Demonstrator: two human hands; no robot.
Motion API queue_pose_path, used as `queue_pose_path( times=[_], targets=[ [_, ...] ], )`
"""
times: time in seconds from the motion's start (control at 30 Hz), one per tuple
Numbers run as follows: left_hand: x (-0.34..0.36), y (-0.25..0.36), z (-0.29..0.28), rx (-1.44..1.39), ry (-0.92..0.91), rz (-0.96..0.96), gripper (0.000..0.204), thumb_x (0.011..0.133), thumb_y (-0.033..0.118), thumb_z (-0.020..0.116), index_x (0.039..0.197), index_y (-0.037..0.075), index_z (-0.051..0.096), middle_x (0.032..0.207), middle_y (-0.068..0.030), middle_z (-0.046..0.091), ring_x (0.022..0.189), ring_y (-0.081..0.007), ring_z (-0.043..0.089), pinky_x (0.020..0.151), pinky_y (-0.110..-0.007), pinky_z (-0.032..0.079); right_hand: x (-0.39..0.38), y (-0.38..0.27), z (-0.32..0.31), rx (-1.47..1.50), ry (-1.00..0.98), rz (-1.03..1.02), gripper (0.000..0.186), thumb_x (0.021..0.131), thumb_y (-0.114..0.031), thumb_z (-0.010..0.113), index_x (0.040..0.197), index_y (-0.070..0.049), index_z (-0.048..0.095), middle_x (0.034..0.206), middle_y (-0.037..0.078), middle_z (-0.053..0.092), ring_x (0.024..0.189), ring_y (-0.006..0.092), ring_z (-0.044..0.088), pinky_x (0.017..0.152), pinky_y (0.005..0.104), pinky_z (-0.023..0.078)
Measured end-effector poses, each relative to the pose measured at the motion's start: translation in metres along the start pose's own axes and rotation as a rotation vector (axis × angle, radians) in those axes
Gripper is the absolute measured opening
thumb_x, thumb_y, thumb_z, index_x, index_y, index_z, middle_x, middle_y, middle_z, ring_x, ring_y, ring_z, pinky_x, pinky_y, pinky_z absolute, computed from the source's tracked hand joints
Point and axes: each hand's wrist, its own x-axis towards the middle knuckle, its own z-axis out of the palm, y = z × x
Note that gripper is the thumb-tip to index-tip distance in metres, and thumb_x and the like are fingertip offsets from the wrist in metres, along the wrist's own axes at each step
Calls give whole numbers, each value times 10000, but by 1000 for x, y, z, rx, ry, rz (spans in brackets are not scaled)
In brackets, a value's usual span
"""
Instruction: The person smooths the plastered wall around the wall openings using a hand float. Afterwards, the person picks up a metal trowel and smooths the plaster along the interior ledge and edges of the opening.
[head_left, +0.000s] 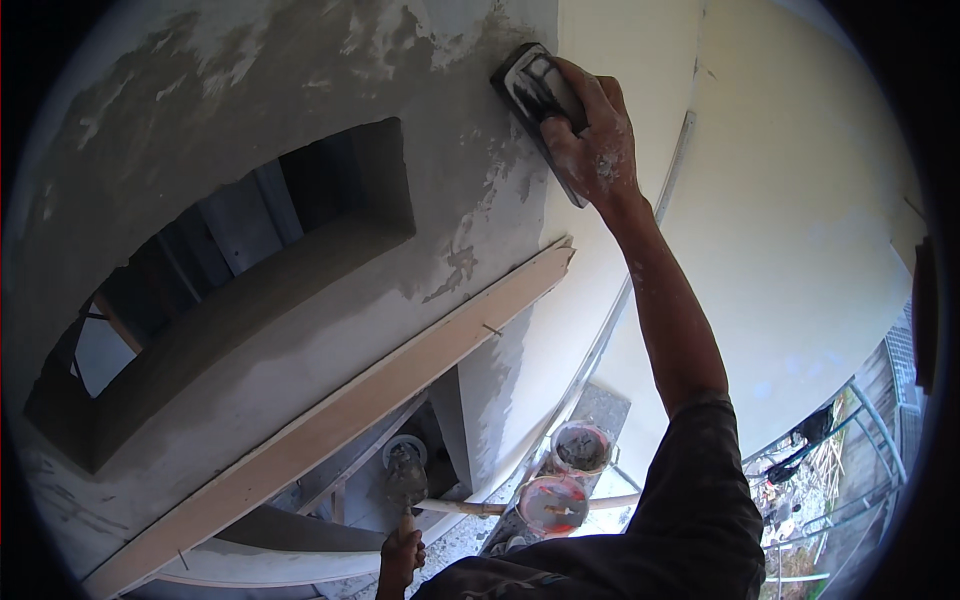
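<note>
R hand point(597, 140) curled tight round a plastering float point(540, 85), held up against the wall point(460, 170) nr the edge btwn grey render and cream surface. L hand point(402, 556) closed on the handle of a trowel point(407, 480) — low down, blade up, w/ grey mortar on it. Wooden plank point(340, 400) slants across below the wall opening point(300, 270) — two buckets point(524, 503) sit to the trowel's R.

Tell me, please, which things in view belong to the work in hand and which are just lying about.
In the work: black float in the right hand; trowel in the left hand; grey-coated wall; probably the two buckets.

Seemingly just about: dark cloth-like bundle at right; pale scattered debris near it.
</note>
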Motion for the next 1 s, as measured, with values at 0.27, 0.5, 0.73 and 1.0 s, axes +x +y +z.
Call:
queue_pose_path(
  times=[0.27, 0.5, 0.73, 1.0],
  targets=[
    [-1, -3, 2, 70, 15, -34, 253, 894, 184, 627, 1069, 48, 506, 750, -49, 518, 539, -120, 512, 448, -253, 438, -62, -45, 11, -11, -335, -438, 663, 645, -68, 729, 1261, -283, 610, 999, 65, 509, 952, 256, 535, 886, 438, 480],
    [-2, -2, 7, 2, -5, 38, 282, 881, 178, 656, 1084, 30, 526, 729, -48, 522, 504, -104, 489, 432, -244, 430, -45, 17, -4, -84, -121, -87, 636, 666, -49, 670, 1266, -253, 606, 1023, 71, 520, 960, 257, 553, 810, 401, 520],
    [-1, -7, 7, -3, -19, -1, 292, 892, 154, 647, 1109, 5, 522, 742, -61, 519, 518, -114, 484, 437, -248, 419, -72, -40, 11, 34, -271, -469, 651, 648, -104, 800, 1216, -366, 616, 950, 6, 467, 947, 204, 513, 877, 385, 449],
    [-8, 2, 15, 4, 12, 9, 293, 894, 172, 658, 1096, 6, 525, 739, -47, 526, 520, -100, 481, 447, -236, 419, -20, -16, 19, -58, -179, -302, 643, 705, -49, 701, 1295, -280, 591, 1017, 68, 515, 969, 247, 520, 893, 415, 471]
  ],
)
